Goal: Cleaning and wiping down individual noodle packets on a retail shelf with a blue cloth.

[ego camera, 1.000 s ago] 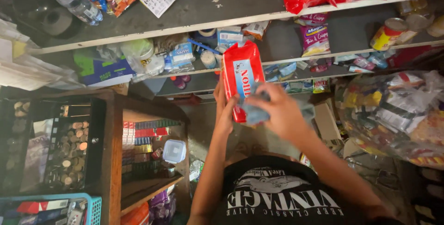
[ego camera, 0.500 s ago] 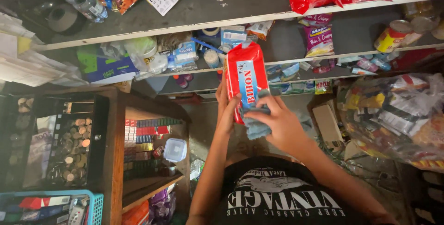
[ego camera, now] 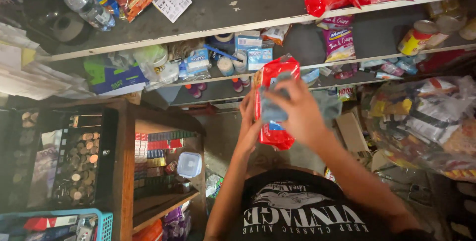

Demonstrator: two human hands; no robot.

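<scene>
Wiping a red snack packet point(ego camera: 274, 103) held up in front of crowded shop shelves point(ego camera: 238, 25).

Shelves span the top, lined with bagged snacks, a water bottle point(ego camera: 79, 0), tins and small boxes, likely faced outward for picking. Large clear bag of mixed goods point(ego camera: 421, 122) sits at right. Wooden counter point(ego camera: 124, 171) at left carries an open coin tray point(ego camera: 79, 166) and stacked cigarette packs point(ego camera: 156, 149), kept near at hand. Packet is upright at chest height, between both hands. Left hand point(ego camera: 248, 122) is closed round its left edge, steadying it. Right hand point(ego camera: 297, 114) presses a grey-blue cloth point(ego camera: 272, 104) flat on the packet's front, fingers curled over the cloth.
</scene>
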